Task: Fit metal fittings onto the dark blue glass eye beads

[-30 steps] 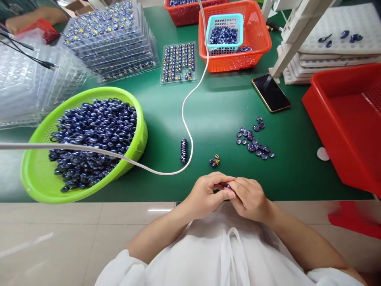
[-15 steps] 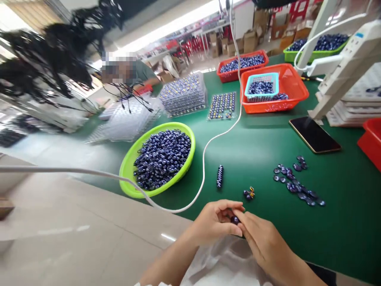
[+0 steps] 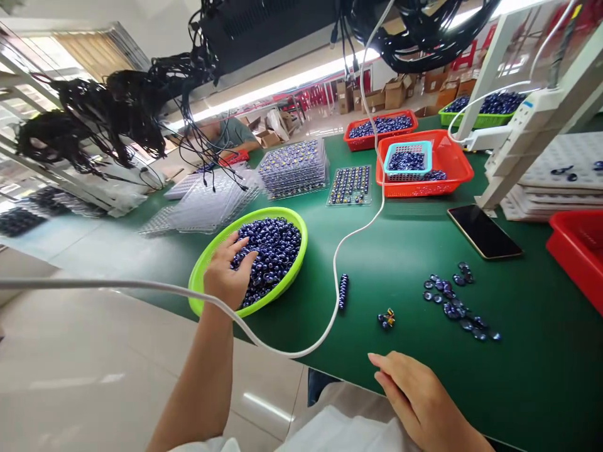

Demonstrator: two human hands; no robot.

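Note:
My left hand [image 3: 230,271] reaches into the lime-green basket [image 3: 304,251], its thumb and fingers spread over a heap of shiny dark-blue bead-like pieces [image 3: 271,248]. Nothing shows in its grasp. At the table's front edge, my right hand [image 3: 417,392] is palm down with fingers and thumb drawn together; whatever it may hold is hidden. Just beyond it sits a small cluster of dark-blue and gold pieces [image 3: 387,319]. Farther left stands a short row of stacked dark-blue pieces [image 3: 343,292]. Loose dark-blue discs [image 3: 455,306] lie scattered to the right.
A white cable [image 3: 330,314] loops across the green table, passing over my left wrist. Clear trays [image 3: 294,169] of pieces are stacked behind, beside a single tray [image 3: 350,186]. A phone [image 3: 485,232], red baskets [image 3: 424,188] and a power strip [image 3: 518,129] are at right. Another person sits far back.
My hands have parted from around a dark round piece. The left has swung out to the green basket, while the right stays near the edge. The piece is out of sight; the view has shifted.

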